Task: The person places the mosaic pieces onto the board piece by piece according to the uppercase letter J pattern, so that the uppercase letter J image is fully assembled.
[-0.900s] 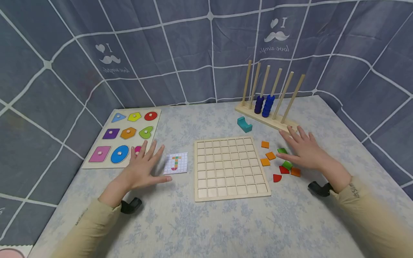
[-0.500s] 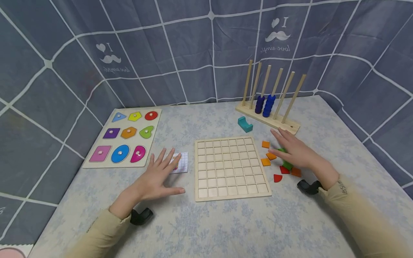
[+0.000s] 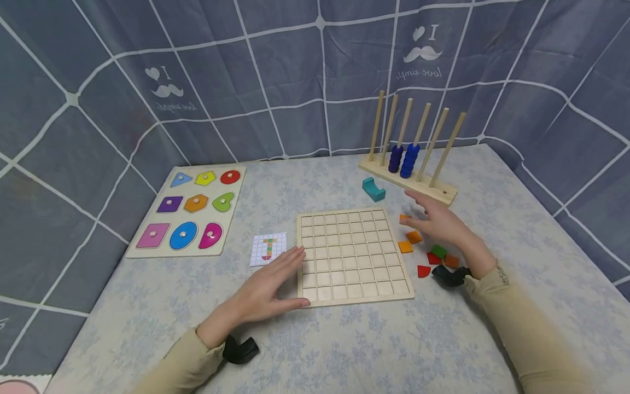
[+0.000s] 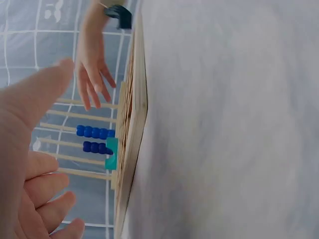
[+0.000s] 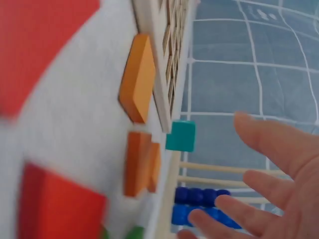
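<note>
A square wooden grid board (image 3: 351, 257) lies in the middle of the table. My left hand (image 3: 266, 287) hovers with extended fingers at its left edge; in the left wrist view that hand (image 4: 35, 169) is apart from the board (image 4: 134, 134). A pattern card (image 3: 263, 249) lies just beyond it. My right hand (image 3: 440, 221) is over the loose tiles right of the board, fingers extended and holding nothing. Around it lie several orange tiles (image 3: 406, 247), a green tile (image 3: 438, 251) and red pieces (image 3: 423, 271). The right wrist view shows an orange tile (image 5: 137, 79) close to the board's edge.
A knobbed shape puzzle (image 3: 226, 219) lies at the back left. At the back right stands a wooden peg rack (image 3: 408, 180) with dark and bright blue beads. A teal block (image 3: 373, 189) sits between rack and board. A patterned curtain (image 3: 275, 71) hangs behind the table.
My left hand has moved right, from beside the shape puzzle and across the card to the board's left edge. The right hand has shifted left over the tiles.
</note>
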Demonstrator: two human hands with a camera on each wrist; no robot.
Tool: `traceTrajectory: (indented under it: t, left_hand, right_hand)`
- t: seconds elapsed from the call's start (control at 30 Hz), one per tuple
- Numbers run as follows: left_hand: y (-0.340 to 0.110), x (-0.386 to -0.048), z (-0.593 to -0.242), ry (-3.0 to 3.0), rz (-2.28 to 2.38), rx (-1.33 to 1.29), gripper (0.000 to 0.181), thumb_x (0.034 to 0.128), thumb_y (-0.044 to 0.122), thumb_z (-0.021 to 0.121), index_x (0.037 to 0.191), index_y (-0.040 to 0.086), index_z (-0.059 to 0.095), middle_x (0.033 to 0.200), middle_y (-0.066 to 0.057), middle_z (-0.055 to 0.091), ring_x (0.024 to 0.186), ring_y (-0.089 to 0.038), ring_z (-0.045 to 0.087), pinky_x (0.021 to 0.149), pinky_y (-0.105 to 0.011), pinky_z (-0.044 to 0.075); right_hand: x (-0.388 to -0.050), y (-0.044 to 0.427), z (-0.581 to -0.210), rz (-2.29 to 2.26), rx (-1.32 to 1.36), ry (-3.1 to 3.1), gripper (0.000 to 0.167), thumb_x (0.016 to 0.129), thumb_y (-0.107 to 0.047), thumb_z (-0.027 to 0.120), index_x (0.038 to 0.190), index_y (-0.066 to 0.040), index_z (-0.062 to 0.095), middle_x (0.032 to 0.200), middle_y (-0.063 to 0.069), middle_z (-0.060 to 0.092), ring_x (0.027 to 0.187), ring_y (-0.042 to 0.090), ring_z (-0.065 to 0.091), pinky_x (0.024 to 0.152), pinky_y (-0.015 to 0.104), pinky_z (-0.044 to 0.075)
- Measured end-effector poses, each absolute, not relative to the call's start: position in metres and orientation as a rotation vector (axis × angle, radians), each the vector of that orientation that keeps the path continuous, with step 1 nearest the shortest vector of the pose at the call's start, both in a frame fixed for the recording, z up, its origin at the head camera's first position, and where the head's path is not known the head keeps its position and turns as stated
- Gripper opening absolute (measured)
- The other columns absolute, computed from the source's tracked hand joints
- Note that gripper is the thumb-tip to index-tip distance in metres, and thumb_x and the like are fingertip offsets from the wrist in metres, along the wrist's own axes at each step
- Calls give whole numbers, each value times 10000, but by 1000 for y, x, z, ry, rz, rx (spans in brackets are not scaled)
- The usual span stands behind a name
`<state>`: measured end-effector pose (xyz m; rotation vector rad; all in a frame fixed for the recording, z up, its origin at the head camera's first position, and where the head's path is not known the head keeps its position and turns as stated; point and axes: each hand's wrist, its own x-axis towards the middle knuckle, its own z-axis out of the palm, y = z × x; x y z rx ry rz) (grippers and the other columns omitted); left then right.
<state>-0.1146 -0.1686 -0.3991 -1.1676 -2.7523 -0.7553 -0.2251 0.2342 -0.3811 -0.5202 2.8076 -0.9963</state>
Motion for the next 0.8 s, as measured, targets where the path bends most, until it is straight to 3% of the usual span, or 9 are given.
traceTrajectory:
  t: [0.13, 0.33, 0.8]
  left_hand:
    - [-167, -114, -406, -2693, -827, -1179, 774, 834, 487, 664, 1401, 17, 429, 1460, -85, 391, 1348, -186, 340, 1072, -396, 331]
    - [-164, -112, -420, -2641, -826, -1244, 676, 813, 472, 696, 1317, 46, 550, 1365, -60, 511, 1257, -182, 469, 1015, -354, 408]
    - [-164, -116, -427, -2606, -818, -1285, 582, 791, 434, 732, 1218, 51, 637, 1288, -44, 580, 1216, -167, 511, 984, -329, 437]
  right_hand:
    - [-228, 232, -389, -1113, -486, 2790, 685, 915, -265, 628, 1458, -10, 297, 1467, 223, 299, 1292, 420, 334, 1017, 570, 332]
    - [-229, 236, -399, -1167, -389, 2783, 656, 893, -292, 656, 1409, 11, 387, 1397, 248, 381, 1210, 419, 427, 982, 558, 380]
    - [-231, 242, -410, -1135, -285, 2821, 534, 900, -274, 646, 1313, 30, 500, 1169, 242, 574, 1042, 365, 544, 891, 494, 465]
